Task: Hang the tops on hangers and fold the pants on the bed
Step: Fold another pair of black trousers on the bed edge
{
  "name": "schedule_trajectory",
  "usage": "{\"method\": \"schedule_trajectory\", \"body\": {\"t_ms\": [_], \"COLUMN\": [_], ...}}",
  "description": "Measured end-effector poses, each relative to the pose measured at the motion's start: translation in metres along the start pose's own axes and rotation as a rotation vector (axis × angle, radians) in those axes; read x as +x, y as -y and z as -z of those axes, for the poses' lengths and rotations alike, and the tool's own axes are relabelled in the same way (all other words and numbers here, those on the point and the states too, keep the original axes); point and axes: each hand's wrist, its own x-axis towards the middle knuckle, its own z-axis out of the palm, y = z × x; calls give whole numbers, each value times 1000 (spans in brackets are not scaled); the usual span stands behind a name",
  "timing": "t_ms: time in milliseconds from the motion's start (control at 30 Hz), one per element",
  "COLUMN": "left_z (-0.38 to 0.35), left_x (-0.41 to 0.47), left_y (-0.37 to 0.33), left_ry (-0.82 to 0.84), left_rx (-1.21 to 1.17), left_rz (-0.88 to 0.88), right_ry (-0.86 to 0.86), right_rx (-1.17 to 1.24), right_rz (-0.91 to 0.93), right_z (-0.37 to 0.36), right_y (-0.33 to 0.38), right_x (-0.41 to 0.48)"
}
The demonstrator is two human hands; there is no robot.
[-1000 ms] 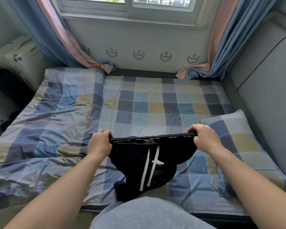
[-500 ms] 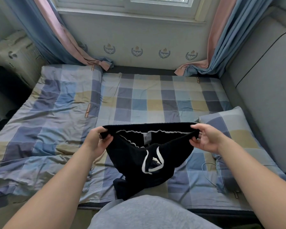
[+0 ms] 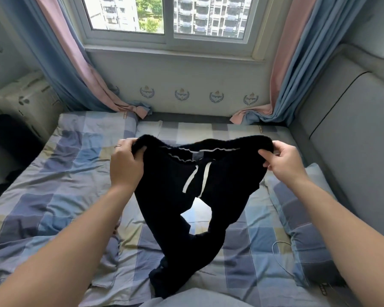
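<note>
1. Squarely over the bed, a pair of black pants hangs by its waistband, held up in the air between two hands.
2. The left hand grips the left end of the waistband, its fingers curled over the fabric (a ring shows on one finger).
3. The right hand pinches the other end, with thumb and fingers closed on the bunched edge. The hands are well apart, and the waistband sags slightly between them.
4. A white drawstring dangles in two cords down the front of the pants.
5. The legs hang twisted together. Their lower ends reach the checked bedding at the near edge, and a gap between them shows the cover behind.
6. A checked pillow lies on the right beside the grey padded headboard, with a thin white cable looping just beside it.
7. Pink-and-blue curtains frame the window beyond the far side of the bed.
</note>
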Motion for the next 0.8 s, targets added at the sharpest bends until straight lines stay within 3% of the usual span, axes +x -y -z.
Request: {"method": "schedule_trajectory", "body": {"t_ms": [100, 267, 500, 633, 800], "left_z": [12, 45, 104, 135, 163], "left_x": [40, 102, 185, 222, 251], "left_y": [-24, -81, -162, -205, -255], "left_ry": [-137, -184, -251, -230, -82], "left_rx": [102, -275, -341, -414, -675], "left_rz": [-47, -68, -72, 32, 261], "right_ry": [-115, -146, -275, -334, -278], "right_rx": [-226, -192, -180, -162, 63], "right_rz": [226, 381, 546, 513, 309], "right_z": [14, 40, 90, 111, 127], "right_y": [32, 109, 237, 302, 360], "right_x": [21, 60, 104, 119, 129]}}
